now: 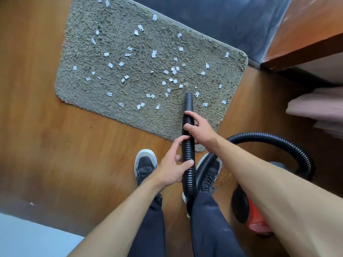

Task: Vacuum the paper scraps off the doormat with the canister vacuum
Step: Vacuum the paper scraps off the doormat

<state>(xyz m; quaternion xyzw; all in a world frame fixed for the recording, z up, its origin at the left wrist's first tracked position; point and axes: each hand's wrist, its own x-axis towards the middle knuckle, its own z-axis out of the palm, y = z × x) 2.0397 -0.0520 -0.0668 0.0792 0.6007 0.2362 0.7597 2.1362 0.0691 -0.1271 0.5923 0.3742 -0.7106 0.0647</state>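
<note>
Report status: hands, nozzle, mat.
Both hold hose: left grip, right grip; nozzle over doormat near edge; paper scraps all over it; hose loops across right shoe.

Wood floor point(46, 145), doormat point(83, 89), canister vacuum point(258, 219)

We wear dark navy trousers point(152, 234) and black laced sneakers point(145, 166) with white soles; our left hand point(172, 167) and right hand point(200, 130) are bare.
</note>
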